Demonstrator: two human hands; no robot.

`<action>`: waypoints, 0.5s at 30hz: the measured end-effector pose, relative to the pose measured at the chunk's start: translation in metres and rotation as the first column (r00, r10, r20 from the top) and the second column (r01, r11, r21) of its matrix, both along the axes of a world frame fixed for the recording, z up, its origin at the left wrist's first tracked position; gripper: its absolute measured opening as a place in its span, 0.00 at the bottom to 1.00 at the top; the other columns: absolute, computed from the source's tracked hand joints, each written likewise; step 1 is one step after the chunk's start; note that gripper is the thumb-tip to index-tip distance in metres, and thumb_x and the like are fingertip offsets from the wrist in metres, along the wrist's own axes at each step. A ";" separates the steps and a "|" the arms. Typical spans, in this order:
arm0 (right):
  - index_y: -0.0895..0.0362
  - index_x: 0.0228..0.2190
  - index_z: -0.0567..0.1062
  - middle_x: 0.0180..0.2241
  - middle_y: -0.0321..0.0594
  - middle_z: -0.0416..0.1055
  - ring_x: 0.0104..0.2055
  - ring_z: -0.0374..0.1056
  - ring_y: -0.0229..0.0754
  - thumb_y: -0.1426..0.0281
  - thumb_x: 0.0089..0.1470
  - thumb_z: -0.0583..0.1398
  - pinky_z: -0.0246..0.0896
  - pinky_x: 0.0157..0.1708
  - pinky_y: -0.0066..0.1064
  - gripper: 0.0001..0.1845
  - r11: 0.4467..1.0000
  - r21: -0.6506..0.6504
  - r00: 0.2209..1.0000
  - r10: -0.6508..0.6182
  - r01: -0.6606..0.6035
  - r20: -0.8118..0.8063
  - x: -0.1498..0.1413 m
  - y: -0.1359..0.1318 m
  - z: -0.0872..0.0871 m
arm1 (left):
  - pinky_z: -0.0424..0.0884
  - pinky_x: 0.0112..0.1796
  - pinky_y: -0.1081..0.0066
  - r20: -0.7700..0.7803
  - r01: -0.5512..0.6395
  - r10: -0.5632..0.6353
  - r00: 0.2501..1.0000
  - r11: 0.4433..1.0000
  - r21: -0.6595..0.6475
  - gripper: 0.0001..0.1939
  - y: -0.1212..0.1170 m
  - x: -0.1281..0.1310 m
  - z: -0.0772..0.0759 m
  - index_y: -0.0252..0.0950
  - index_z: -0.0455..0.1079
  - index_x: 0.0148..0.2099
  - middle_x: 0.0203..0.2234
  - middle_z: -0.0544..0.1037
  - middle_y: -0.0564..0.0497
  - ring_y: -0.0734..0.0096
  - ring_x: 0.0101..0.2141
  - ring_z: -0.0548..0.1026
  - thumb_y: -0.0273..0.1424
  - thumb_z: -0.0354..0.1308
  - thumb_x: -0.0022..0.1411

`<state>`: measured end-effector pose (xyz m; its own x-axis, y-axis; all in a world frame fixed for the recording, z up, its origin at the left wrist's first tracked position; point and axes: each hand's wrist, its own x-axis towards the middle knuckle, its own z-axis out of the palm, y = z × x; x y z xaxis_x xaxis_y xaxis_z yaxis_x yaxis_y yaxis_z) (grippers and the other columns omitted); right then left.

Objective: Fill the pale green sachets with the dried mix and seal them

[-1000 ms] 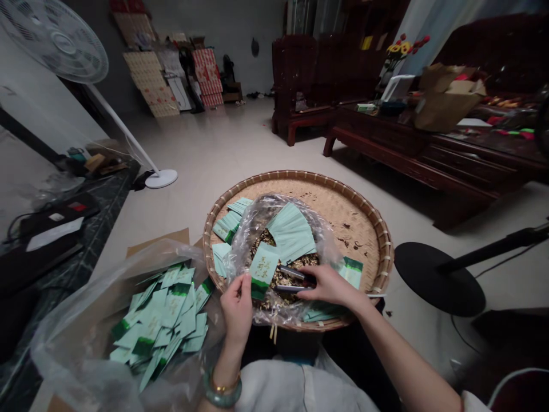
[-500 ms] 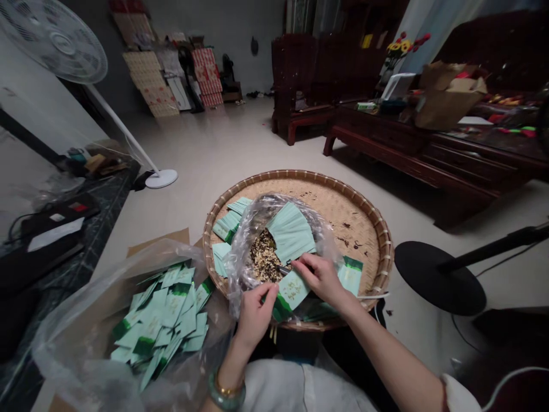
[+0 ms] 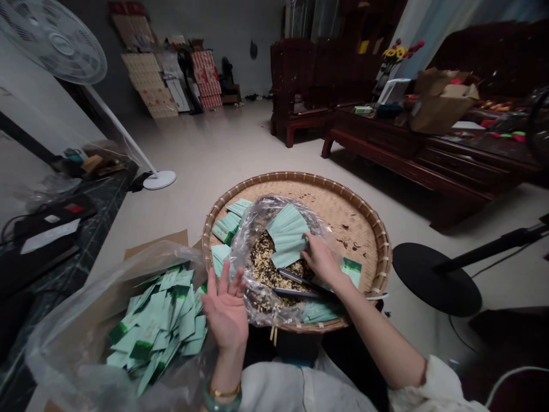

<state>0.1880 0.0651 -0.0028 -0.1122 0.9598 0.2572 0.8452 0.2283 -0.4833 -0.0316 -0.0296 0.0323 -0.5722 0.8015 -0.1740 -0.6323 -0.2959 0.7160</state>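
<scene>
Pressing its fingertips on fanned green packets (image 3: 287,234), the right hand (image 3: 323,260) sits just above tongs (image 3: 295,280) in the clear bag (image 3: 274,209) of dried flakes (image 3: 268,263), its grip unclear; the left hand (image 3: 225,309) stands open, empty, beside more packets (image 3: 158,320).

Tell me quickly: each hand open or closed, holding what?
Left hand: open, holding nothing.
Right hand: touching pale green cards; whether it grips them cannot be told.

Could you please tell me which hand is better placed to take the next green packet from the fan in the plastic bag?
Probably the right hand: its fingers touch the fanned packets. The left hand is open, holds nothing, and sits farther off, beside the packet pile.
</scene>
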 end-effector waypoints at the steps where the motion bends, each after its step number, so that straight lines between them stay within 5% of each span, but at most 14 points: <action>1: 0.59 0.45 0.70 0.37 0.48 0.72 0.39 0.68 0.49 0.76 0.49 0.58 0.64 0.38 0.38 0.19 1.000 0.011 0.998 0.027 -0.027 -0.051 0.000 0.000 -0.001 | 0.74 0.34 0.71 -0.026 0.045 -0.045 0.999 0.999 -0.021 0.26 -0.001 0.003 -0.002 0.40 0.70 0.50 0.46 0.77 0.44 0.64 0.38 0.78 0.48 0.58 0.53; 5: 0.56 0.29 0.75 0.30 0.40 0.71 0.30 0.68 0.40 0.80 0.48 0.54 0.64 0.29 0.30 0.11 0.959 0.195 0.915 0.259 -0.205 -0.310 0.004 -0.005 0.013 | 0.73 0.39 0.69 -0.226 0.242 -0.265 0.937 0.962 -0.123 0.16 0.000 0.011 -0.013 0.35 0.74 0.43 0.44 0.77 0.42 0.61 0.43 0.76 0.38 0.63 0.53; 10: 0.55 0.25 0.75 0.33 0.41 0.75 0.35 0.72 0.40 0.80 0.50 0.55 0.67 0.34 0.30 0.12 0.861 0.409 0.779 0.470 -0.301 -0.415 0.000 -0.026 0.038 | 0.69 0.48 0.68 -0.372 0.378 -0.456 0.809 0.887 -0.264 0.24 0.005 0.017 -0.016 0.37 0.71 0.52 0.51 0.74 0.42 0.61 0.51 0.72 0.38 0.62 0.53; 15: 0.54 0.30 0.78 0.38 0.43 0.76 0.40 0.73 0.42 0.77 0.55 0.54 0.69 0.39 0.33 0.12 0.888 0.350 0.726 0.450 -0.299 -0.520 -0.015 -0.041 0.041 | 0.74 0.38 0.68 -0.475 0.440 -0.595 0.648 0.802 -0.403 0.18 0.003 0.022 -0.013 0.32 0.78 0.40 0.35 0.82 0.45 0.62 0.36 0.78 0.35 0.66 0.46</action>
